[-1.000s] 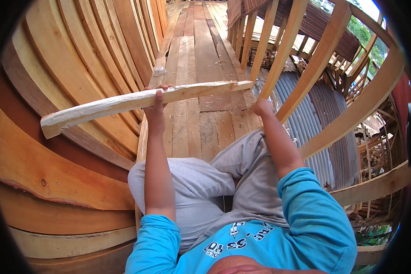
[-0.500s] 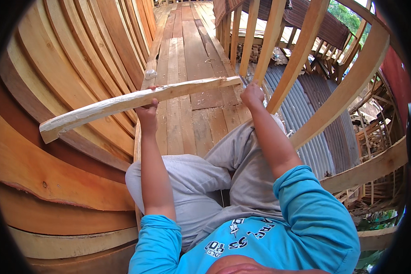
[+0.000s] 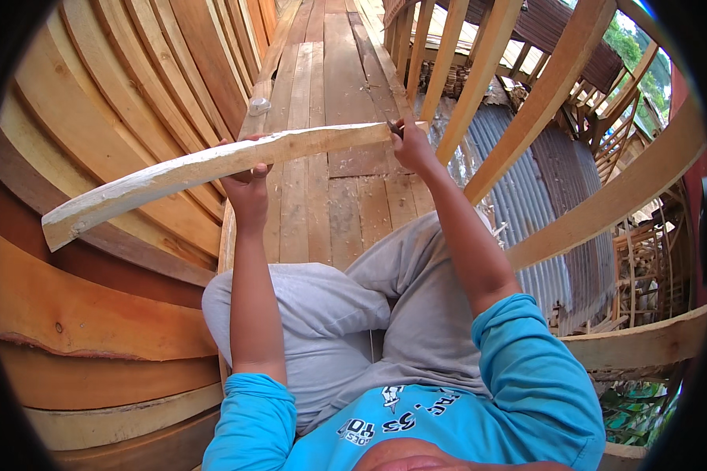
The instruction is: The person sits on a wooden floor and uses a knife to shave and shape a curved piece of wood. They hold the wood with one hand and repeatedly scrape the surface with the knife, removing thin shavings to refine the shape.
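A long, pale, slightly curved length of wood (image 3: 173,165) spans the head view from the left wall side to the right railing. Its top edge looks rough and whitish. My left hand (image 3: 247,191) is closed round it near the middle, thumb on the near face. At its narrower right end, my right hand (image 3: 413,147) is closed on a small bladed tool (image 3: 395,129) whose dark part lies against the wood. Most of the tool is hidden by my fingers, so its exact kind does not show.
Wood shavings lie on the plank floor (image 3: 292,212). A small clear round object (image 3: 259,105) sits by the left wall of upright boards (image 3: 102,110). Wooden railing slats (image 3: 518,118) stand close on my right, above corrugated metal sheets (image 3: 518,204).
My right hand has moved left and slightly up with the bladed tool, from the wood's tip onto its end part. The wood has shifted a little left in view, still in my left hand.
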Motion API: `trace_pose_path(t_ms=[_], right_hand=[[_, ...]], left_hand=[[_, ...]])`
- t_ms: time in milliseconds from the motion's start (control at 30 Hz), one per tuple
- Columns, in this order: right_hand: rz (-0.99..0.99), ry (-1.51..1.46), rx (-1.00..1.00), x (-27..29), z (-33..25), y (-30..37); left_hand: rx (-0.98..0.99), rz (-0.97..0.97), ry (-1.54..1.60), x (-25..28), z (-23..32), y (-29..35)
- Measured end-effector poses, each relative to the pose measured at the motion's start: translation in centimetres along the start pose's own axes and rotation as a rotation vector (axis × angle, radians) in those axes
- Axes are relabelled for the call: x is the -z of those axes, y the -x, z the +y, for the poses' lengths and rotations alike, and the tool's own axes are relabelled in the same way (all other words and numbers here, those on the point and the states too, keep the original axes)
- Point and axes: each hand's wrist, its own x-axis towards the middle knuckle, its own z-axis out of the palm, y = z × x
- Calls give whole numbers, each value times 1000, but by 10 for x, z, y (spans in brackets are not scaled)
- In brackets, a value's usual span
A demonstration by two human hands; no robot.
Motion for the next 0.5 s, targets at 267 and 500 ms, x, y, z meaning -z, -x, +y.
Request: trace_pose_path(t_ms=[267,500], right_hand=[[-399,-291,-325,-34,18,-3],[-317,-152,-343,-44,8,-4]], left_hand=[[111,-30,-4,-2,-4,-8],[318,73,145,-11,6,-21]])
